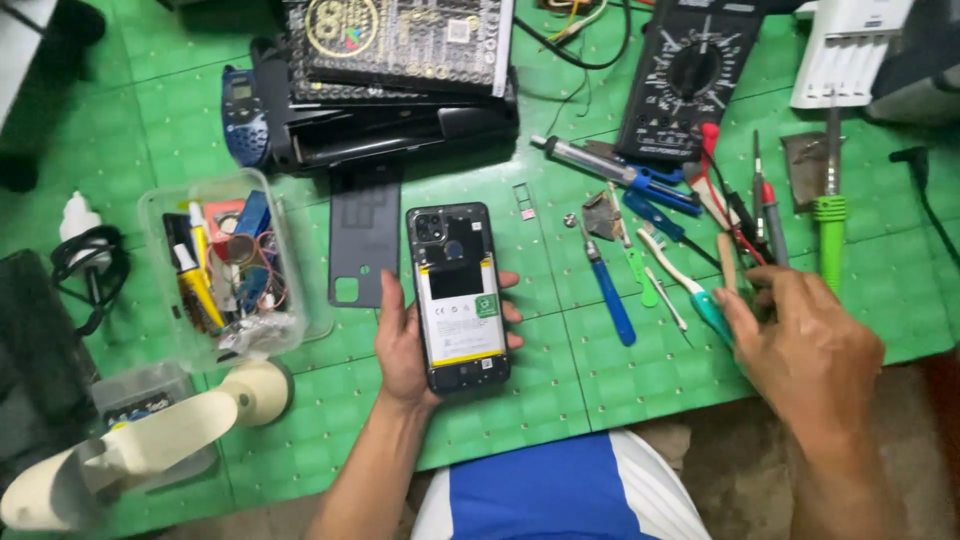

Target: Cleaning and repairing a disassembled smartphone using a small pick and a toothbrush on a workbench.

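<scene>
Two hands: left hand (405,345) fingers gripping opened phone (457,295), right hand (805,345) fingers loosely spread over tools (700,290).

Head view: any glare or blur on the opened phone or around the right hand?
Head view: even light, soft shadows; the opened phone in the left hand is sharp, with mild sheen on its battery label; the right hand looks slightly motion-blurred over the tools; frame edges bend a little.
</scene>
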